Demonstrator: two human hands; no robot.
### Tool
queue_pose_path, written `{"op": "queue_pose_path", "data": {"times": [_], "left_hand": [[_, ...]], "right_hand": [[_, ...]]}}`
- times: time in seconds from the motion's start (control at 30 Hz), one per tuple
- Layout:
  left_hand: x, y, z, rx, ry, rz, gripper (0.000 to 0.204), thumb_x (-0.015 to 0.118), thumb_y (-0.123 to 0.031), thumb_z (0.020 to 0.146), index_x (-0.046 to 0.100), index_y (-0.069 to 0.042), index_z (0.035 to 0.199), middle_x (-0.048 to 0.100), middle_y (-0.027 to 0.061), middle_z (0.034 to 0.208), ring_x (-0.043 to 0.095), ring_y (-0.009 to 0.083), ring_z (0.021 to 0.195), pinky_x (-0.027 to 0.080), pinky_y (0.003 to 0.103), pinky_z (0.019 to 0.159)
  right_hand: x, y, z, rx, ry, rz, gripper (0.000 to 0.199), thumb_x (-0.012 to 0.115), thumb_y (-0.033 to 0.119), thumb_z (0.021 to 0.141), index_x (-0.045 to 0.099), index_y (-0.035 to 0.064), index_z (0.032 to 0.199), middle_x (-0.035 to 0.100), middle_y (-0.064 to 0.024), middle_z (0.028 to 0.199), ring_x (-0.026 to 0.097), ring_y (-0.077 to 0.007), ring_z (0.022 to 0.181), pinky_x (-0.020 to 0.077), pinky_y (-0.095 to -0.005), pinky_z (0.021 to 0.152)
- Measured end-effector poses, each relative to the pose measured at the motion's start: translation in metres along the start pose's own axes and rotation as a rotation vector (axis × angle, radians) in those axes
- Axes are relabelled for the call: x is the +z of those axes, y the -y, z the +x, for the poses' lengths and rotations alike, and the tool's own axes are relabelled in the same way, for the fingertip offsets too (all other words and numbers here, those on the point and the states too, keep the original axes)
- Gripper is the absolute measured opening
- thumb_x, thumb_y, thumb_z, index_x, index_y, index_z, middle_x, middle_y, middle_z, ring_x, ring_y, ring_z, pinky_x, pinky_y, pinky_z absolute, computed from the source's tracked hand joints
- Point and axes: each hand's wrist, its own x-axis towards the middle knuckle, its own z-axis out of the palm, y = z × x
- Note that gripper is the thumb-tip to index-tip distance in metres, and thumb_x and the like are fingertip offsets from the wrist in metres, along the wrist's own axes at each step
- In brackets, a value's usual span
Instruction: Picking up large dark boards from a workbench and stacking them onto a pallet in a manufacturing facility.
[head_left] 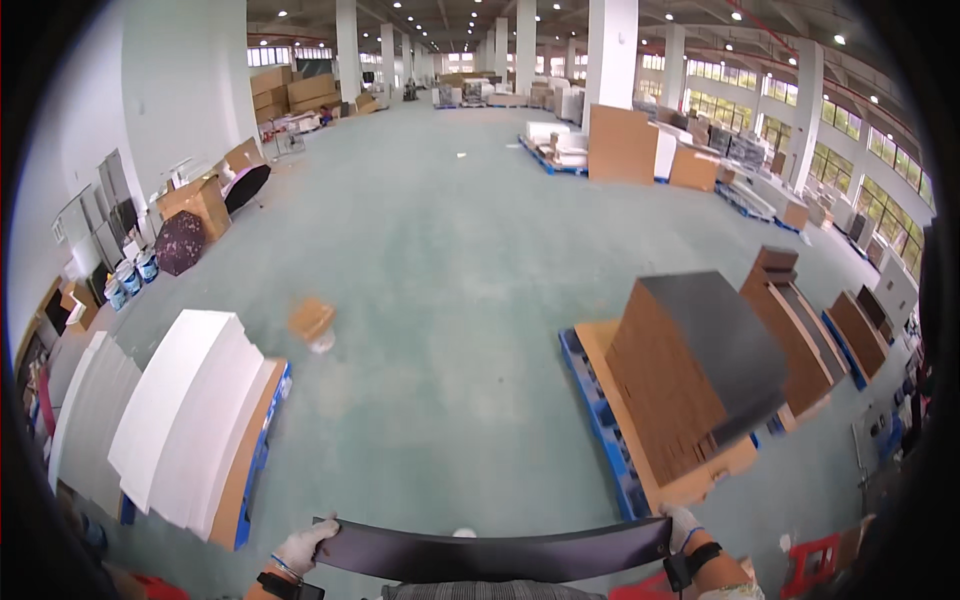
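A long dark panel [490, 558] spans the bottom of the head view in front of my body, its edges bent by the lens. Gripping its left end is my left hand [302, 548], in a white glove, thumb over the top edge. At the opposite end my right hand [682, 527], gloved too, is closed round the panel's corner. Both wrists carry dark straps with small boxes. The undersides of the fingers are hidden behind the panel.
To the right, brown and dark grey boards [690, 370] are stacked on a blue pallet [600, 420]. White boards [190, 420] stand on another pallet at left. A small cardboard piece [312, 318] lies on the green floor [440, 260]. Umbrellas [181, 243] and buckets [127, 277] line the left wall.
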Motion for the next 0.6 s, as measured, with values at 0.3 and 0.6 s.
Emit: {"op": "queue_pose_path", "data": {"times": [0.3,0.6], "left_hand": [[0.037,-0.163,0.219,-0.032,0.049,0.255,0.036,0.054,-0.028,0.091,0.062,-0.005,0.117,0.049,0.0065,0.137,0.054,0.011,0.1,0.045,0.023,0.071],[0.108,-0.308,0.45,0.285,0.123,0.598,0.039,0.054,-0.02,0.088,0.055,-0.006,0.124,0.051,0.0105,0.134,0.056,0.0159,0.107,0.049,0.027,0.078]], "right_hand": [[0.102,0.166,0.079,0.077,-0.131,0.028,0.021,0.049,0.028,0.087,0.056,0.0085,0.092,0.064,-0.0112,0.081,0.062,-0.0272,0.065,0.0427,-0.0507,0.045],[0.21,0.405,0.232,-0.105,-0.019,-0.095,0.027,0.049,0.034,0.089,0.06,0.0103,0.091,0.06,-0.0063,0.075,0.057,-0.0202,0.057,0.0464,-0.0407,0.042]]}}
